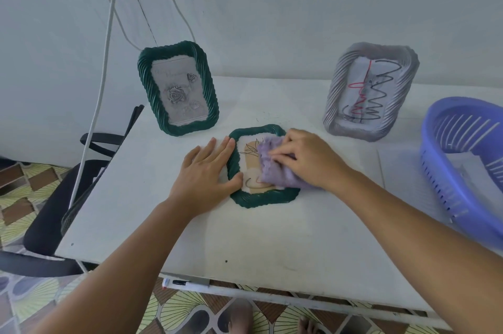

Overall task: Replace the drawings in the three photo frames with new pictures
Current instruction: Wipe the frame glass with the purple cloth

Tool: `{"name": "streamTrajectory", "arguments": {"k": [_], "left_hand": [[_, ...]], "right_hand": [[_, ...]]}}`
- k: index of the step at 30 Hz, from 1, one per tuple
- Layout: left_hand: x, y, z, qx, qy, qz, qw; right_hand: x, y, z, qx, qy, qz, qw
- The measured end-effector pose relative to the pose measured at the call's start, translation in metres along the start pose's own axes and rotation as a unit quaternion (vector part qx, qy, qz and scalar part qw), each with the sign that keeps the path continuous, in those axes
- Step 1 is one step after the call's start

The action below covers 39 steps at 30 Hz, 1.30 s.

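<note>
White table point(152, 197): fuzzy cloth point(275, 167) on ribbed frame point(261, 197).

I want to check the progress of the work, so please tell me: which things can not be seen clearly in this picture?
Head view only:
- Picture in the flat dark green frame: its right part is hidden by the purple cloth and right hand.
- Blue plastic basket: cut off by the right edge; its contents are unclear.
- Faint writing above the roses in the standing green frame: too small to read.
- Left hand: whether it presses the frame cannot be told.
</note>
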<state>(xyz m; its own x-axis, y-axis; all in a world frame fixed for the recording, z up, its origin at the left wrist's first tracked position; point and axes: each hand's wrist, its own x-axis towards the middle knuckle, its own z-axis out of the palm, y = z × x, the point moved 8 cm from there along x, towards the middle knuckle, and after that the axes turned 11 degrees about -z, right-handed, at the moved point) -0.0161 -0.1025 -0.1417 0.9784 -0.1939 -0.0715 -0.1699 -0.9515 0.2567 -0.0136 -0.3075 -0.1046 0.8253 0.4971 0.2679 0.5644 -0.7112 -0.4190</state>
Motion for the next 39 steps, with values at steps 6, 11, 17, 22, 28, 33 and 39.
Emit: {"name": "streamTrajectory", "arguments": {"k": [6,11,17,22,28,33,39], "left_hand": [[-0.001,0.0,-0.001,-0.008,-0.005,-0.001,1.0],[0.003,-0.003,-0.003,-0.058,-0.101,-0.02,0.993],[-0.006,0.002,-0.017,-0.084,-0.247,-0.047,0.964],[-0.008,0.003,-0.019,-0.097,-0.239,-0.047,0.965],[-0.006,0.002,-0.018,-0.099,-0.23,-0.046,0.967],[-0.004,0.001,-0.018,-0.107,-0.219,-0.041,0.969],[-0.005,-0.001,-0.017,-0.105,-0.224,-0.052,0.968]], "right_hand": [[0.024,-0.004,0.015,-0.033,0.027,0.034,0.999],[0.014,-0.001,0.012,0.004,0.026,0.033,0.999],[0.013,-0.001,0.015,0.007,0.041,0.035,0.999],[-0.009,-0.017,0.019,0.042,-0.008,-0.043,0.998],[0.0,-0.017,0.014,0.014,0.039,-0.011,0.999],[-0.005,-0.039,0.032,0.093,-0.054,-0.064,0.992],[0.001,-0.016,0.015,0.035,-0.014,-0.03,0.999]]}}
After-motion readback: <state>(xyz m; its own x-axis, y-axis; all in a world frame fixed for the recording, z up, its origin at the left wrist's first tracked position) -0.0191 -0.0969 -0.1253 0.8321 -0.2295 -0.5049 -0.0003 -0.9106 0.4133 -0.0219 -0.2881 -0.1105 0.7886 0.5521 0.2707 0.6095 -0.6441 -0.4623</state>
